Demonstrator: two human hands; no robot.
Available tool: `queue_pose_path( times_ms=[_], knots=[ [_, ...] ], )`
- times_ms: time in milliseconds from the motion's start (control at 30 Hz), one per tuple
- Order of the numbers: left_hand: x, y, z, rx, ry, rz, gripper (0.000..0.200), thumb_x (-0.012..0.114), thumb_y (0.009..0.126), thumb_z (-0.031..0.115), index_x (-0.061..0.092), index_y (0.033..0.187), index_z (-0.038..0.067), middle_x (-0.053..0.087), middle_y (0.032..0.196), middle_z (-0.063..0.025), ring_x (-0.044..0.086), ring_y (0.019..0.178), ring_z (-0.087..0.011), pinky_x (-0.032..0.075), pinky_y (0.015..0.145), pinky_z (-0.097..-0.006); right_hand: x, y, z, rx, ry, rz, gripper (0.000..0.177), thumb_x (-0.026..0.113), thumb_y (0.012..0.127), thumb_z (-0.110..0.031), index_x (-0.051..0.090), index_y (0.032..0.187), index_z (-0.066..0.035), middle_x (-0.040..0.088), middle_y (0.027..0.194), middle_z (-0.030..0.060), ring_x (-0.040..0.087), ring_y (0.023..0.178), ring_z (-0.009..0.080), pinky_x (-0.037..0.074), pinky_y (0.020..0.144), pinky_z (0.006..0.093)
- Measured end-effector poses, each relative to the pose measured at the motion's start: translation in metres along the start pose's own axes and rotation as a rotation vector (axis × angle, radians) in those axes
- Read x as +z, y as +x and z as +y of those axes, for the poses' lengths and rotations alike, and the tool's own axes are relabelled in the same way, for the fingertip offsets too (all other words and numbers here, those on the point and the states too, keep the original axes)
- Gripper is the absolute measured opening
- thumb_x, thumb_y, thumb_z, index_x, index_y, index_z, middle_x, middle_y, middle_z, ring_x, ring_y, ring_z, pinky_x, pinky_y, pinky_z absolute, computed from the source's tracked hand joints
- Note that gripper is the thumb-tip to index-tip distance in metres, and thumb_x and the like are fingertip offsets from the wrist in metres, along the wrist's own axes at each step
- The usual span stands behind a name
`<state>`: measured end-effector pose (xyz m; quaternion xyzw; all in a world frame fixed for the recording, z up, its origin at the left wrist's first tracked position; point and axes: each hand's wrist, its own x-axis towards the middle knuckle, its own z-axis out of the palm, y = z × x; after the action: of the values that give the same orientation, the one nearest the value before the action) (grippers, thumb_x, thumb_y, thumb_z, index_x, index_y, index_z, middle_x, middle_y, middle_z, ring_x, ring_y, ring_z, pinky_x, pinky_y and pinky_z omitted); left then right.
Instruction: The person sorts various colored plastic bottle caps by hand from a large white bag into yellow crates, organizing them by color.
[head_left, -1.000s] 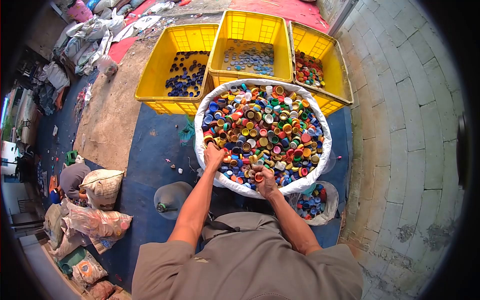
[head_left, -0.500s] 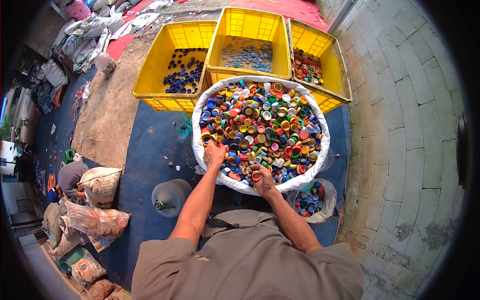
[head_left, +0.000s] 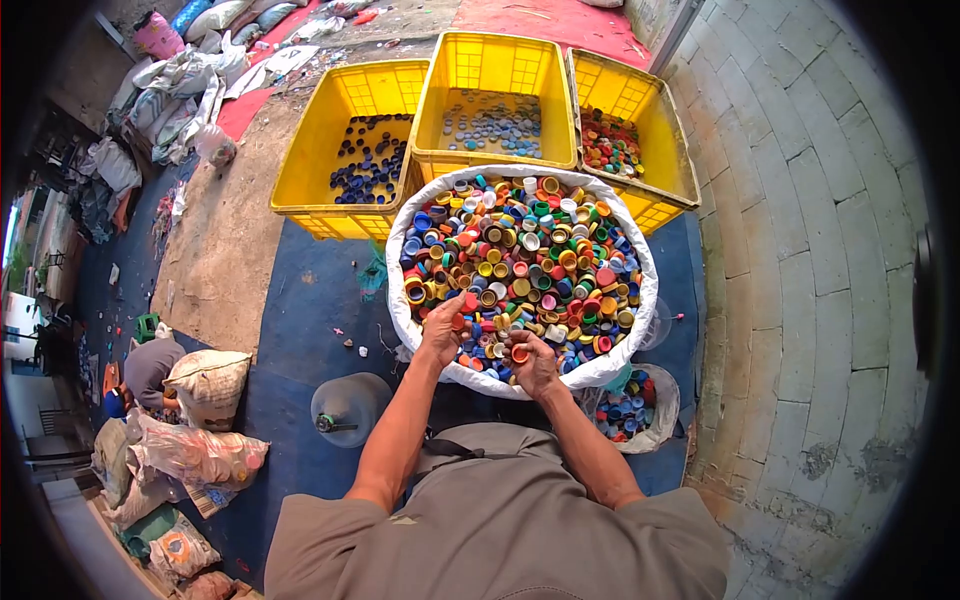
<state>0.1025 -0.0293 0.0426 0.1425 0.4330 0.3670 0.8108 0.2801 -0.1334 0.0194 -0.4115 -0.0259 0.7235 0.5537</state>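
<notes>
A large white sack [head_left: 398,312] with a rolled rim stands in front of me, full of mixed plastic bottle caps [head_left: 545,262] in many colours. My left hand [head_left: 441,332] is over the near left part of the heap, fingers closed on a red bottle cap [head_left: 470,301]; another red one shows by its fingers. Close to the sack's near rim, my right hand [head_left: 537,366] is closed around an orange-red bottle cap [head_left: 520,354], its hollow side facing up. The fingers of both hands partly hide what they hold.
Behind the sack stand three yellow crates: the left crate [head_left: 290,185] with dark blue caps, the middle crate [head_left: 495,165] with light blue ones, the right crate [head_left: 655,190] with red and mixed ones. A block wall [head_left: 800,250] rises at right. A person [head_left: 155,372] crouches at left.
My left hand has drawn back from the heap's left side, toward my right hand, and a red cap now shows at its fingers. My right hand keeps its orange-red cap. The view has tilted slightly.
</notes>
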Motion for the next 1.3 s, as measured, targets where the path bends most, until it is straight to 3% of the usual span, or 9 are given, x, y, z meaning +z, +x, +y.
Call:
queue_pose_path(
  times_ms=[33, 167, 467, 633, 733, 800, 967, 1200, 1300],
  knots=[
    [0.006, 0.0, -0.004, -0.006, -0.024, 0.008, 0.025, 0.066, 0.088, 0.035, 0.062, 0.095, 0.011, 0.06, 0.075, 0.0043, 0.059, 0.057, -0.0088, 0.04, 0.046, -0.0204, -0.001, 0.0, -0.001, -0.006, 0.001, 0.007, 0.035, 0.055, 0.074, -0.013, 0.055, 0.107, -0.003, 0.059, 0.096, 0.0101, 0.058, 0.084, 0.0216, 0.048, 0.078, 0.0354],
    [0.013, 0.007, -0.02, -0.047, 0.036, -0.079, 0.04, 0.059, 0.092, 0.038, 0.061, 0.106, 0.001, 0.069, 0.094, -0.0093, 0.066, 0.069, -0.0127, 0.053, 0.052, -0.0235, -0.012, 0.002, -0.002, -0.043, 0.025, 0.016, 0.034, 0.055, 0.075, -0.011, 0.054, 0.108, -0.003, 0.06, 0.099, 0.0111, 0.06, 0.091, 0.0245, 0.047, 0.083, 0.0366],
    [0.046, 0.001, -0.041, -0.103, 0.232, -0.037, 0.037, 0.063, 0.088, 0.043, 0.06, 0.102, 0.009, 0.067, 0.088, -0.0029, 0.065, 0.068, -0.0118, 0.051, 0.052, -0.0227, -0.035, -0.013, -0.018, -0.154, 0.17, 0.011, 0.04, 0.051, 0.075, -0.002, 0.052, 0.115, 0.002, 0.059, 0.112, 0.0165, 0.06, 0.101, 0.0287, 0.048, 0.089, 0.0376],
    [0.059, 0.005, -0.054, -0.187, 0.298, 0.015, 0.049, 0.07, 0.078, 0.053, 0.058, 0.096, 0.01, 0.066, 0.086, -0.003, 0.063, 0.065, -0.0116, 0.048, 0.046, -0.0231, -0.043, -0.026, -0.03, -0.193, 0.226, -0.021, 0.044, 0.049, 0.071, 0.004, 0.049, 0.115, 0.004, 0.057, 0.111, 0.0165, 0.061, 0.101, 0.029, 0.049, 0.09, 0.0384],
    [0.068, 0.004, -0.062, -0.149, 0.372, 0.076, 0.043, 0.071, 0.079, 0.048, 0.06, 0.092, 0.009, 0.067, 0.084, -0.0029, 0.063, 0.063, -0.0109, 0.047, 0.043, -0.0225, -0.052, -0.029, -0.032, -0.198, 0.254, -0.045, 0.045, 0.048, 0.071, 0.008, 0.049, 0.115, 0.004, 0.057, 0.111, 0.0179, 0.061, 0.101, 0.0297, 0.051, 0.091, 0.0386],
    [0.07, 0.006, -0.068, -0.142, 0.418, 0.055, 0.041, 0.07, 0.081, 0.048, 0.062, 0.093, 0.01, 0.067, 0.085, -0.0005, 0.062, 0.066, -0.0097, 0.047, 0.048, -0.0231, -0.054, -0.034, -0.037, -0.187, 0.274, -0.05, 0.046, 0.048, 0.071, 0.012, 0.049, 0.116, 0.003, 0.058, 0.112, 0.0203, 0.062, 0.102, 0.0308, 0.052, 0.091, 0.0386],
    [0.084, 0.003, -0.071, -0.195, 0.317, 0.0, 0.035, 0.065, 0.087, 0.044, 0.062, 0.097, 0.011, 0.068, 0.09, -0.0018, 0.064, 0.074, -0.0098, 0.049, 0.057, -0.0236, -0.056, -0.047, -0.047, -0.192, 0.166, 0.019, 0.033, 0.055, 0.085, -0.001, 0.046, 0.117, 0.0, 0.059, 0.111, 0.0189, 0.063, 0.099, 0.0287, 0.053, 0.088, 0.0376],
    [0.074, 0.025, -0.091, -0.269, 0.047, -0.058, 0.027, 0.058, 0.093, 0.03, 0.06, 0.105, 0.006, 0.068, 0.094, -0.0074, 0.066, 0.081, -0.0177, 0.053, 0.068, -0.0281, -0.067, -0.048, -0.05, -0.18, 0.245, -0.021, 0.03, 0.055, 0.089, -0.015, 0.049, 0.113, 0.001, 0.06, 0.11, 0.0185, 0.063, 0.096, 0.0277, 0.052, 0.085, 0.0376],
    [0.075, 0.029, -0.096, -0.293, -0.058, -0.077, 0.031, 0.06, 0.092, 0.03, 0.059, 0.104, 0.002, 0.066, 0.098, -0.0107, 0.066, 0.088, -0.0194, 0.056, 0.077, -0.0307, -0.07, -0.045, -0.049, -0.193, 0.353, 0.028, 0.03, 0.055, 0.086, -0.012, 0.048, 0.112, 0.001, 0.059, 0.107, 0.018, 0.062, 0.097, 0.0285, 0.051, 0.084, 0.039]
  ],
)
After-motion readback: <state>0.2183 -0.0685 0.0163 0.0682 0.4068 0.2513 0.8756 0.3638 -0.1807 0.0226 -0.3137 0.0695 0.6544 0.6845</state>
